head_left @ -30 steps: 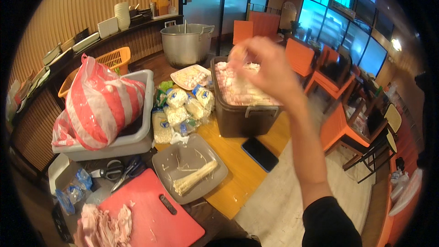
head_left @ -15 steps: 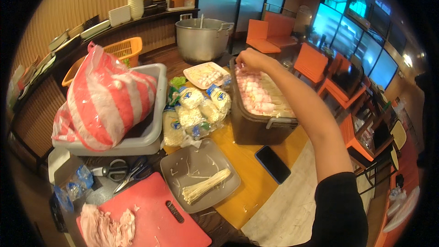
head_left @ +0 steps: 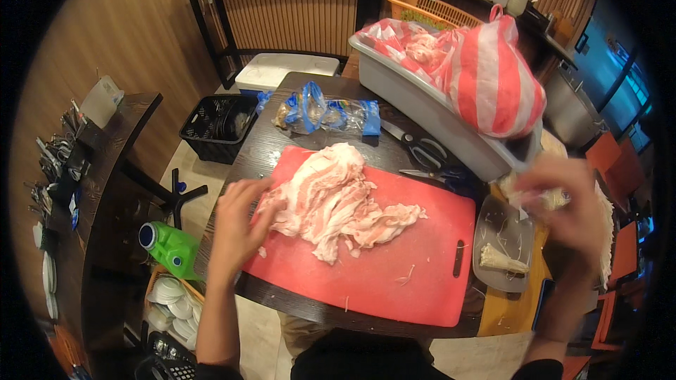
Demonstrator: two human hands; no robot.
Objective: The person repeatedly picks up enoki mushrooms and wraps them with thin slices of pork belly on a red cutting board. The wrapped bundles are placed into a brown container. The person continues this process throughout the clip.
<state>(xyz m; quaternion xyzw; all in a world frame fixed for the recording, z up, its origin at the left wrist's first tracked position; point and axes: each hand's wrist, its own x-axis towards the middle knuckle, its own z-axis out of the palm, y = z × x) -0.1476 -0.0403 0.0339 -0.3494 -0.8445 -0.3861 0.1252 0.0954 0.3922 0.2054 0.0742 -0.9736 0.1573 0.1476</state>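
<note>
A heap of thin, pale pink raw meat slices (head_left: pixel 327 200) lies on a red cutting board (head_left: pixel 415 285). At its left edge is my left hand (head_left: pixel 243 222), fingers apart and curved toward the meat, gripping nothing I can see. My right hand (head_left: pixel 560 193) is smeared by motion above the right side, near packs of mushrooms; whether it holds anything is not visible. Below it, a grey-brown tray (head_left: pixel 503 222) carries a bundle of enoki mushrooms (head_left: pixel 503 259) and loose strands. Beyond the board lie black-handled scissors (head_left: pixel 426 153) and a crumpled blue-and-clear plastic wrapper (head_left: pixel 334 116).
A grey bin (head_left: pixel 422 98) with a red-and-white striped bag (head_left: pixel 496 77) stands at the far right, a metal pot (head_left: pixel 570 109) behind it. On the left are a black crate (head_left: pixel 218 127), a green jug (head_left: pixel 169 248), a basket of dishes (head_left: pixel 172 302) and a side table (head_left: pixel 134 123).
The view has swung left onto the cutting board. My right hand has left the dark container of rolled meat and come back toward the board. My left hand has come into view beside the meat.
</note>
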